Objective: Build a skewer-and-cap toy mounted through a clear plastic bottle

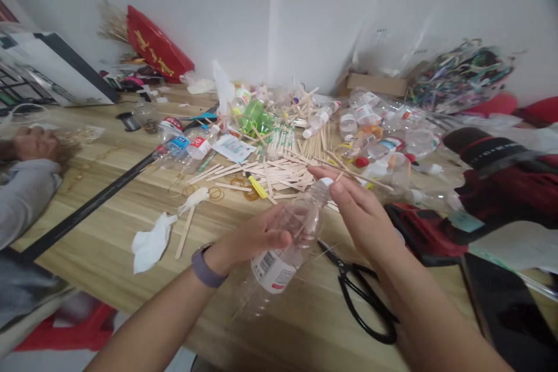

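A clear plastic bottle with a white label is tilted above the table, its white cap pointing away from me. My left hand is wrapped round the bottle's upper body, a purple band on its wrist. At the cap, the thumb and fingers of my right hand are closed on the neck end. A short bit of thin wooden stick shows by those fingertips. Thin sticks seem to pass through the bottle's sides. Black-handled scissors lie on the table just right of the bottle, near my right forearm.
Flat wooden sticks are heaped ahead, with a yellow marker. Plastic bottles crowd behind. A red-and-black power drill stands right, near a dark phone-like slab. At left are crumpled tissue and another person's hand.
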The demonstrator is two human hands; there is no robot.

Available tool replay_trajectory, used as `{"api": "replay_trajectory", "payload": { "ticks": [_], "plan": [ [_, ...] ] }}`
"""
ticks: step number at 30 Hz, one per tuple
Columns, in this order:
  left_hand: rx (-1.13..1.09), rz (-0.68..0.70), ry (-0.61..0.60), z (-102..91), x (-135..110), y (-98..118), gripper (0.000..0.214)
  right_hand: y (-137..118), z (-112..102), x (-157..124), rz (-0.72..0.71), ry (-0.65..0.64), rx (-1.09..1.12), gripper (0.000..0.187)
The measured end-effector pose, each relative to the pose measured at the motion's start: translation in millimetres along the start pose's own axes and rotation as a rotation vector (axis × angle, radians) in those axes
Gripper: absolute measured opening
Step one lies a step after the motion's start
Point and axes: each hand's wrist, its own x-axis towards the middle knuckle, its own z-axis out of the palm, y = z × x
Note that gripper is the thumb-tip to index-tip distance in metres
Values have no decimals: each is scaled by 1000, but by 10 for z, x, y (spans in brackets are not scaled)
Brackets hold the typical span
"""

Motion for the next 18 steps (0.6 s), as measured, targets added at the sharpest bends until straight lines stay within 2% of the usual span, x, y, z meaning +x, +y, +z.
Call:
{"api": "replay_trajectory", "payload": {
  "ticks": [2, 5, 8, 10, 12, 16, 18],
  "plan": [
    [9, 1, 9, -15, -11, -32, 64, -21, 19, 5, 28, -14, 47, 32],
    [-9, -12, 24, 0, -31, -45, 79, -38, 80, 25, 129, -12, 239, 32],
    [-79, -46, 70, 87, -28, 4, 97, -47, 141, 43, 219, 8, 411, 33],
    [-141, -52, 113, 164, -4, 49, 105, -53, 167, 40, 252, 1, 419, 33],
    [-188, -59, 148, 232, 34, 84, 99, -57, 184, 25, 276, -40, 384, 33],
    [-187, -60, 202, 310, 109, 124, 53, -77, 219, -9, 328, -135, 377, 40],
    [-161, -74, 213, 326, 132, 144, 51, -102, 237, -20, 392, -161, 419, 44]
  ]
}}
